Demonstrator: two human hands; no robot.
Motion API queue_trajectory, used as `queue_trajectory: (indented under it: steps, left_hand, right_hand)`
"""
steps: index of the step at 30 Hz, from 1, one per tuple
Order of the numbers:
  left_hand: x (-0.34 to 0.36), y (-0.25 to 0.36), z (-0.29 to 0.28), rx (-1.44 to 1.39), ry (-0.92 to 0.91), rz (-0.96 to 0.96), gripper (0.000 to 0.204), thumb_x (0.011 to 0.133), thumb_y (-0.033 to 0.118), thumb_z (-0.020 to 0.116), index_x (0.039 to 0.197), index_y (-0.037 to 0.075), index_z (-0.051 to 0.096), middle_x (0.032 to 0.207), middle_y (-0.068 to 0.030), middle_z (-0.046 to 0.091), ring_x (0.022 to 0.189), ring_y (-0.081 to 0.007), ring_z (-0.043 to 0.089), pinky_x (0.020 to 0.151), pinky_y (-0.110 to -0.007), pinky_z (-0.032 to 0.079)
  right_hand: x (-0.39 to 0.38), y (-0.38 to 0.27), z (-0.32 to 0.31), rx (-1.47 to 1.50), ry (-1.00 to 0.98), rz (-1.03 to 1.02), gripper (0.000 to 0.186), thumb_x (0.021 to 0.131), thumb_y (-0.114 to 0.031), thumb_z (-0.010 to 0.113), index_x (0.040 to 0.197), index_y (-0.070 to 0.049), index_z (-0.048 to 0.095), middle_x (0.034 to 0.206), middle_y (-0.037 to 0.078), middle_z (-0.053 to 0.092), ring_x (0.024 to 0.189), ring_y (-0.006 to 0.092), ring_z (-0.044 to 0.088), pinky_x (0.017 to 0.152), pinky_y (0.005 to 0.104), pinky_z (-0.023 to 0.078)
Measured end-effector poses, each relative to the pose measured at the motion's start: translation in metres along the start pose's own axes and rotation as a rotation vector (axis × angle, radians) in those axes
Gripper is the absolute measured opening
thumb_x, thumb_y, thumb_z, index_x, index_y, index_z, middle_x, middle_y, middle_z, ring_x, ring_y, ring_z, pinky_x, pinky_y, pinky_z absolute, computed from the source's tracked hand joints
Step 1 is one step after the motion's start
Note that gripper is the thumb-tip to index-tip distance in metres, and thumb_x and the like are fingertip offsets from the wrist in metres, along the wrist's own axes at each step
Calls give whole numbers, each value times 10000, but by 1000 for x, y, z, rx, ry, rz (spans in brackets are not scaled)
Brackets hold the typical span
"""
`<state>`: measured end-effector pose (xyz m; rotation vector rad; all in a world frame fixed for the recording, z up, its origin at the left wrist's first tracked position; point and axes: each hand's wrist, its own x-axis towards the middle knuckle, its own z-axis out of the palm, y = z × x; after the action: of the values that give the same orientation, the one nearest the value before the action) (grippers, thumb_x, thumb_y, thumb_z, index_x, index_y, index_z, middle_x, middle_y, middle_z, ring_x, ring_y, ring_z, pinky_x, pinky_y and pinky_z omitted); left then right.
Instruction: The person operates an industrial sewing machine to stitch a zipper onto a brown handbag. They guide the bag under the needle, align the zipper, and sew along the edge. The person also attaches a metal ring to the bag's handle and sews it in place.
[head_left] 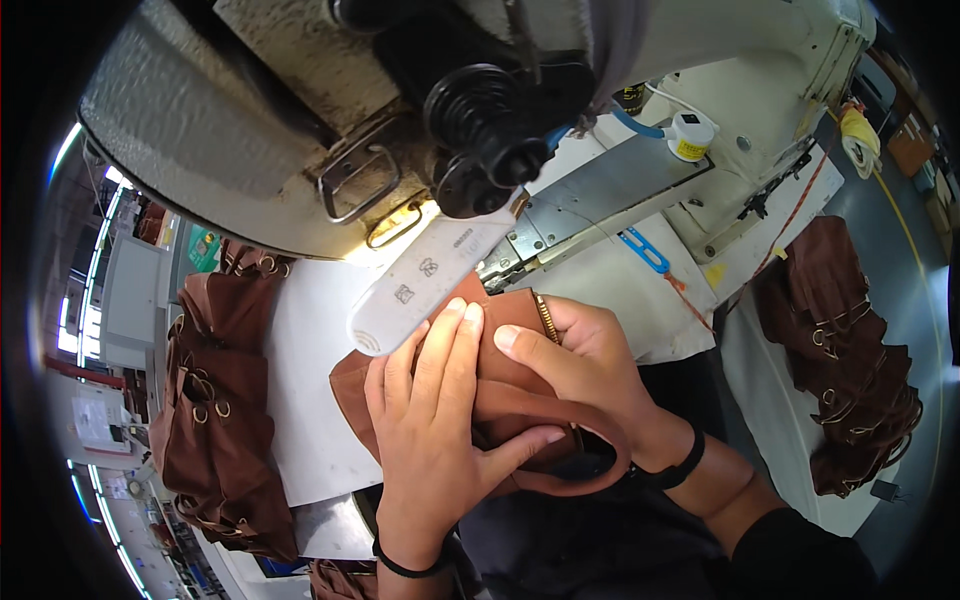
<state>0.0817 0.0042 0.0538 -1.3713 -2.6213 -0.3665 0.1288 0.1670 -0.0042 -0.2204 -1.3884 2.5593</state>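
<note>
A brown leather handbag (515, 360) lies under the head of a sewing machine (270, 130), its top end close to the metal sewing area. My left hand (425, 410) rests flat on the leather, fingers stretched out and thumb spread toward the bag's rounded handle (590, 425). My right hand (600, 365) grips the right edge, thumb on top and the other fingers hidden underneath. A brass zipper (547, 318) shows beside that thumb. Just above my left fingertips a long pale plastic bar (425, 275) hangs from the machine; the needle cannot be seen.
Stacked brown bags (225, 400) lie along the left side of the white tabletop (310, 400). More brown bags (840, 360) are piled at the right. A blue plastic tool (643, 250) and a small white bottle (690, 135) sit by the machine bed (620, 195).
</note>
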Motion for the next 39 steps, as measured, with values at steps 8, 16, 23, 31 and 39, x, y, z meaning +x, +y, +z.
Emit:
queue_trajectory:
  steps: [8,16,23,31,39]
  left_hand:
    - [10,2,-1,-83,14,-88,1125,642,570,923,1499,-27,506,1480,-171,562,1378,-400,470,1175,-516,327]
    - [16,-4,2,-101,30,-69,1132,640,552,929,1507,-22,482,1492,-182,545,1377,-414,468,1176,-517,328]
    - [16,-4,0,-92,2,-53,1144,655,569,913,1517,-34,465,1499,-205,534,1399,-422,457,1196,-527,305]
    - [14,2,0,-85,-22,-125,1140,658,537,915,1545,-11,452,1567,-197,495,1479,-405,412,1242,-563,243]
    - [10,28,25,-58,131,-281,848,752,113,828,1536,92,506,1583,-103,521,1495,-368,413,1252,-570,224]
  right_hand:
    - [16,-5,-5,38,-16,96,154,1043,-114,602,1065,10,691,914,-23,680,806,20,578,669,223,499]
    - [22,-10,-2,110,-11,130,221,1057,-150,590,1125,24,708,952,-2,705,835,35,610,700,238,523]
    - [24,-13,2,29,63,104,263,1070,-204,590,1043,18,729,895,-3,703,799,38,607,678,237,511]
    - [27,-15,5,-13,96,68,277,1065,-220,602,986,12,729,870,2,711,776,38,619,656,236,512]
    - [35,-11,-19,-419,44,18,330,1057,-265,648,912,21,729,730,-18,655,668,11,529,565,237,434]
